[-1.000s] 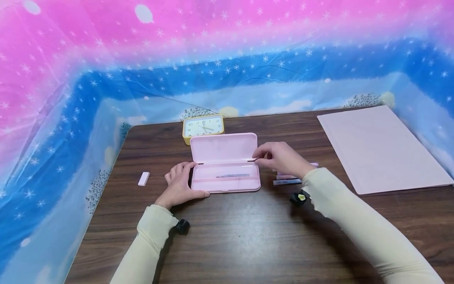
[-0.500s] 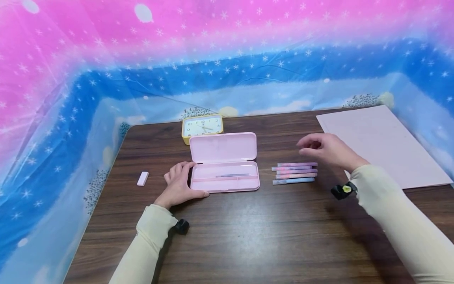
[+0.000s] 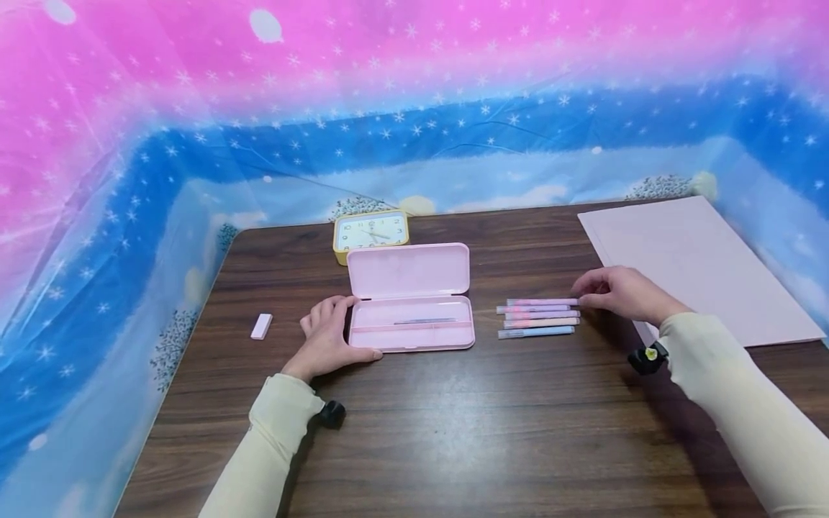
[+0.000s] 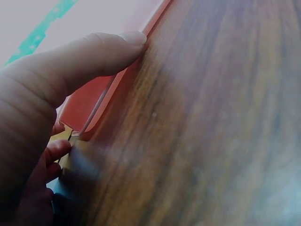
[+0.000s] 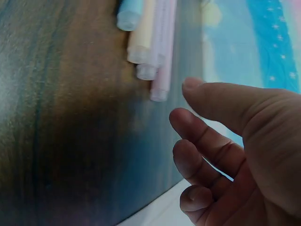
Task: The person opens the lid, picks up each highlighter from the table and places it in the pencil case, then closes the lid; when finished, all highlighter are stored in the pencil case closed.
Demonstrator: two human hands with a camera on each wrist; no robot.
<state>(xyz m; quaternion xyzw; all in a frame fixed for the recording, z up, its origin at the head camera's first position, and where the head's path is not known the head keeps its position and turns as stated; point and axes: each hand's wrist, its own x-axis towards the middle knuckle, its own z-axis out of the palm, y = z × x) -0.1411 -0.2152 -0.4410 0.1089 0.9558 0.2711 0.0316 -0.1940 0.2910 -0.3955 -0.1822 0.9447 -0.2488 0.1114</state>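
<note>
A pink pencil case [image 3: 411, 334] lies on the wooden table with its lid raised, a thin pen [image 3: 424, 320] inside it. At its left end, my left hand [image 3: 327, 339] holds the case, the thumb along the front edge and fingers at the back corner, as the left wrist view also shows. Right of the case, several capped pastel pens [image 3: 537, 314] lie side by side; the front one is a blue pen [image 3: 536, 332]. Just beyond their right ends is my right hand [image 3: 624, 293]. The right wrist view shows its thumb and fingers apart, holding nothing.
Behind the case lid stands a yellow alarm clock [image 3: 371, 232]. A white eraser [image 3: 262, 326] lies to the left. On the right is a large pale pink folder or board [image 3: 706, 273]. A patterned cloth [image 3: 414, 129] hangs around the table's far and side edges.
My right hand has moved right from the case's hinge side, over the pens, then down to their right ends. The left hand stays at the case.
</note>
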